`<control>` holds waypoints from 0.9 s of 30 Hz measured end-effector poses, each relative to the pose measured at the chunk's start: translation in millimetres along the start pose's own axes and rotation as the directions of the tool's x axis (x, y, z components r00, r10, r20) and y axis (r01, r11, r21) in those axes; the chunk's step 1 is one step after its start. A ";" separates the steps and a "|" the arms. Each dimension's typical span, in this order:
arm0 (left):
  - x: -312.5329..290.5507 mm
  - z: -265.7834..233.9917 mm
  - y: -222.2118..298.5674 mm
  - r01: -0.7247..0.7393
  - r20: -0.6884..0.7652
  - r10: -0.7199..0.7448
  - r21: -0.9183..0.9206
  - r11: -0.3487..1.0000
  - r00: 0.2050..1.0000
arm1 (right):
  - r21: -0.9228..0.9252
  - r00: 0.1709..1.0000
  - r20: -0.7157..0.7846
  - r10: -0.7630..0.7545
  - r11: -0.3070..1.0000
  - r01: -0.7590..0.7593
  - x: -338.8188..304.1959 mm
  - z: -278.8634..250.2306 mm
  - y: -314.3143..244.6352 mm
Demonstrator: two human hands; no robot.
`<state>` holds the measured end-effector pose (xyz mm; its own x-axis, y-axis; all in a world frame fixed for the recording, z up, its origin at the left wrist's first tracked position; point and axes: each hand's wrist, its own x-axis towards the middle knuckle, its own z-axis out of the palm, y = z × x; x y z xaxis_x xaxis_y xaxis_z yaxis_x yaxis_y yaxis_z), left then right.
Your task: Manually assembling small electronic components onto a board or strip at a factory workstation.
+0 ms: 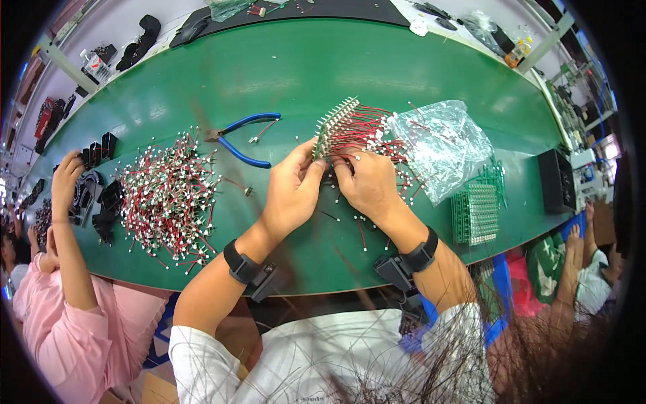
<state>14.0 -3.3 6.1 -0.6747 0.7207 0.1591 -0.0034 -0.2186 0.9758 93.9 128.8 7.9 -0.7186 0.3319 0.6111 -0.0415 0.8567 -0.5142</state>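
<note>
My left hand (294,185) is closed on the near end of a panel of small circuit boards (336,125), which stands tilted with a row of pale connectors along its edge. Red wire leads (367,121) with white plugs fan out from it to the right. Beside it, my right hand (370,183) pinches a red wire lead close to the panel's near end; its fingertips are partly hidden. Loose leads lie beneath and around both hands. Blue-handled cutting pliers (245,140) rest on the green table (289,74), left of the panel.
A large heap of red wire leads (168,195) is at left. Right of my hands are a clear plastic bag (444,145), a stack of green board panels (476,214) and a black box (556,182). A co-worker in pink (81,323) sits at left.
</note>
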 end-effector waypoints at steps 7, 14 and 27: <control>-0.2 0.7 -0.1 0.011 0.014 -0.011 0.011 1.000 1.000 | -0.068 0.999 0.049 0.000 0.998 0.003 -0.7 -1.2 2.5; 2.7 1.2 4.3 -0.011 -0.020 0.010 -0.051 0.999 1.000 | -0.065 0.998 0.051 0.039 0.997 -0.035 3.8 -4.9 -2.9; 13.4 -13.5 1.6 0.067 -0.171 -0.110 -0.237 0.969 0.979 | 0.097 0.973 0.188 0.134 0.983 -0.154 2.9 -10.3 -3.6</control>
<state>-5.0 -2.8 7.8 -0.7866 0.6171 0.0227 -0.2240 -0.3194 0.9208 99.2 130.8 17.7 -0.8355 0.3634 0.4122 0.0029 0.7530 -0.6580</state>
